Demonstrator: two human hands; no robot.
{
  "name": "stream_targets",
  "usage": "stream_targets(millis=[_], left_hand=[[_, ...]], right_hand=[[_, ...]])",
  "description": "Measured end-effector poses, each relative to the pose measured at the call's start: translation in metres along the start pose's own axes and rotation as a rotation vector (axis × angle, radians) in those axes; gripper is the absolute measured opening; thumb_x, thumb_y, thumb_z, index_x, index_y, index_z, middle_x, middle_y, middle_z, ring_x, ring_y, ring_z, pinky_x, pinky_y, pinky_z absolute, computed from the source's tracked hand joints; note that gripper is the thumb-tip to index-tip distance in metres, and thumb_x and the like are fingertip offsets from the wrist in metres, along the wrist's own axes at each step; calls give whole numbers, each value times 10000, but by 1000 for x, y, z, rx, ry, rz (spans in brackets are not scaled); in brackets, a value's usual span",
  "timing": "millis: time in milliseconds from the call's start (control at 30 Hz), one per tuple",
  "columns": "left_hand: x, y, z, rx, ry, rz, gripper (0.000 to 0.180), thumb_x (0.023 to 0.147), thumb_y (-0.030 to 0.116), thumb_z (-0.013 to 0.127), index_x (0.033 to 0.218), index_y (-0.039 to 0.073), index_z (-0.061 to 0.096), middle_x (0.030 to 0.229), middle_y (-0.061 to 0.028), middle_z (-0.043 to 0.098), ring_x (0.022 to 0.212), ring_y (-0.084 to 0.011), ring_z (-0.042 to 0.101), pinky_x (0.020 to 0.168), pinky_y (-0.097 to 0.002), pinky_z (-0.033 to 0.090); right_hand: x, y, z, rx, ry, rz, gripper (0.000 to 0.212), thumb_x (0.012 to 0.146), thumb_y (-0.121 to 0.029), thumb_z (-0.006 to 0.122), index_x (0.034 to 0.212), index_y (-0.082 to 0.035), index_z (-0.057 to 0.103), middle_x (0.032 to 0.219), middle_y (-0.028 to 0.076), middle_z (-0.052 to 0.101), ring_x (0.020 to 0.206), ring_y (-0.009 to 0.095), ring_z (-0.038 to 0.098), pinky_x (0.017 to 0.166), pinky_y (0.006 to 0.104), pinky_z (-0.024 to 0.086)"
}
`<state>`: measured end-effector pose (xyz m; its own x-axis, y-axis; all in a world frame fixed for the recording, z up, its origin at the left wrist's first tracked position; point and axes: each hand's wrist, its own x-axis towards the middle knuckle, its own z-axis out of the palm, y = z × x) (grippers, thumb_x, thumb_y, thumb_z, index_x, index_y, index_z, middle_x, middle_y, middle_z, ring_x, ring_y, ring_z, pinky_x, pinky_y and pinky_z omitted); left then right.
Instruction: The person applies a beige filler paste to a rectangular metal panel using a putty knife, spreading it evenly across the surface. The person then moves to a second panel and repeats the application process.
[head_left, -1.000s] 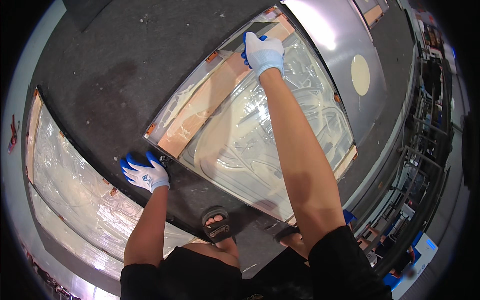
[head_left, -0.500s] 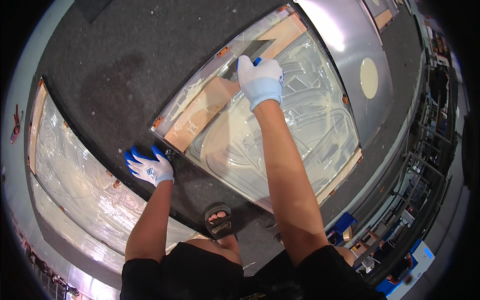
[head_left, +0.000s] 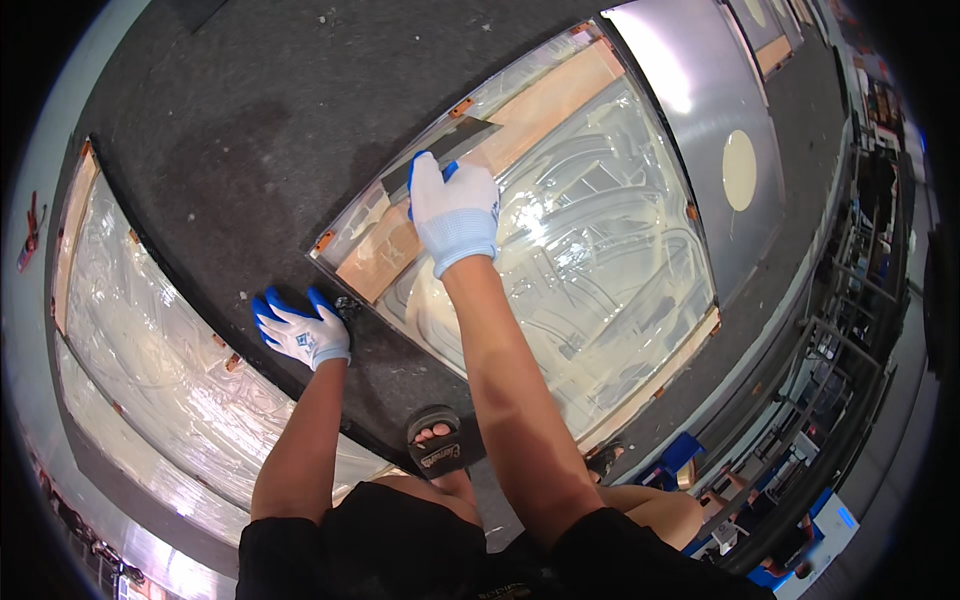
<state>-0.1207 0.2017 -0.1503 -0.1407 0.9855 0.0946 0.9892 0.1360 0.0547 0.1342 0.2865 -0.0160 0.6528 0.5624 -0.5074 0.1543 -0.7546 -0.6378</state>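
Observation:
My right hand (head_left: 455, 208), in a white glove with blue fingertips, is closed on a flat dark scraper (head_left: 452, 140). The blade lies along the narrow strip between a wooden batten (head_left: 552, 98) and the far-left edge of a metal panel (head_left: 600, 330). Cream, glossy paste with curved spreading marks coats the panel beside the batten. On the dark grey floor, my left hand (head_left: 303, 330) leans with gloved fingers spread, holding nothing, close to the panel's near-left corner. The fingers around the scraper are partly hidden behind the glove's back.
To the left lies another paste-coated panel (head_left: 160, 340) with a wooden edge. A bare metal sheet (head_left: 690, 130) with an oval cream puddle (head_left: 739, 170) is at the right. Metal racks (head_left: 850, 280) and a blue box (head_left: 680, 458) stand farther right. My sandalled foot (head_left: 436, 440) is between the panels.
My right hand has slid the scraper left and nearer along the panel's edge strip. My left hand stays in place on the floor.

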Motion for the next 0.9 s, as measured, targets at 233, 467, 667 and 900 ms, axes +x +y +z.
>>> stream_targets(millis=[233, 467, 667, 900], left_hand=[[-1, -2, 1, 22, -58, -29, 769, 981, 446, 617, 1562, 31, 330, 1642, -225, 263, 1516, -393, 294, 1213, -562, 233], [-1, 0, -2, 22, -41, -26, 748, 975, 435, 639, 1545, 46, 350, 1620, -225, 309, 1498, -397, 321, 1201, -558, 257], [1, 1, -3, 5, 5, 1, 757, 961, 409, 672, 1541, 60, 333, 1604, -235, 327, 1482, -411, 339, 1182, -563, 287], [1, 0, -1, 7, 3, 10, 757, 973, 425, 648, 1550, 60, 323, 1607, -239, 328, 1481, -416, 336, 1179, -566, 294]], right_hand=[[-12, 19, -7, -76, -58, 14, 508, 903, -370, 575, 641, 55, 671, 638, 289, 615, 676, 465, 664, 688, 488, 520], [-11, 15, -7, -176, -27, -80, 513, 921, -374, 594, 622, 32, 686, 556, 195, 635, 592, 349, 689, 666, 421, 552], [-14, 12, 18, -154, 32, -131, 526, 930, -394, 601, 643, 40, 683, 601, 239, 637, 639, 415, 675, 696, 457, 536], [1, 21, -6, -73, 22, -108, 489, 909, -344, 588, 619, 43, 658, 581, 229, 624, 591, 404, 657, 635, 450, 519]])
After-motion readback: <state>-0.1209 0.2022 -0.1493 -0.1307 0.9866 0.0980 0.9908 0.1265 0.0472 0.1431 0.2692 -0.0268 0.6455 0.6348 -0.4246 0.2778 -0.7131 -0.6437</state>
